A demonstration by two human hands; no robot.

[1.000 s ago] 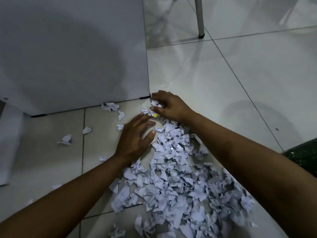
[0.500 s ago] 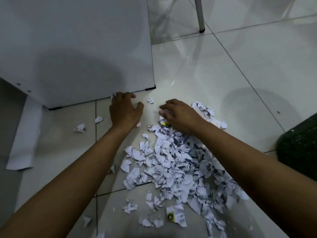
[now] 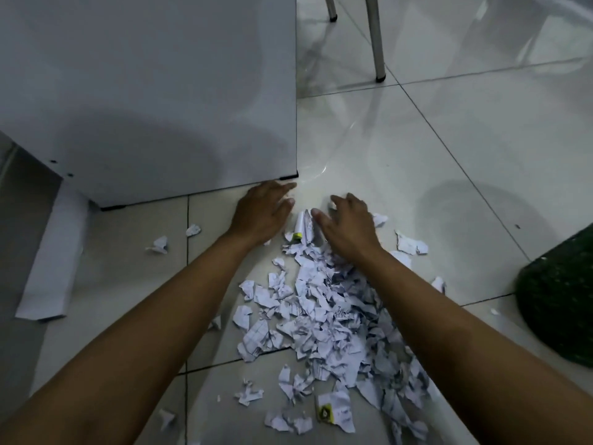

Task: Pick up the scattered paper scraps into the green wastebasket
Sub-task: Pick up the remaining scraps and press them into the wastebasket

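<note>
White paper scraps [image 3: 324,319] are lying at 6 o'clock of 2 flat, empty hands, left hand [image 3: 261,213] and right hand [image 3: 348,226], which should be raking low toward the green wastebasket [image 3: 560,300].

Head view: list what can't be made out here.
- Green wastebasket: cut off by the right edge; its opening and contents are out of view.
- Paper scraps: print too small to read; the right forearm covers part of the pile.
- Left hand and right hand: seen from the back, so whatever lies under the palms is hidden.
- Chair legs: cut off by the top edge.
</note>
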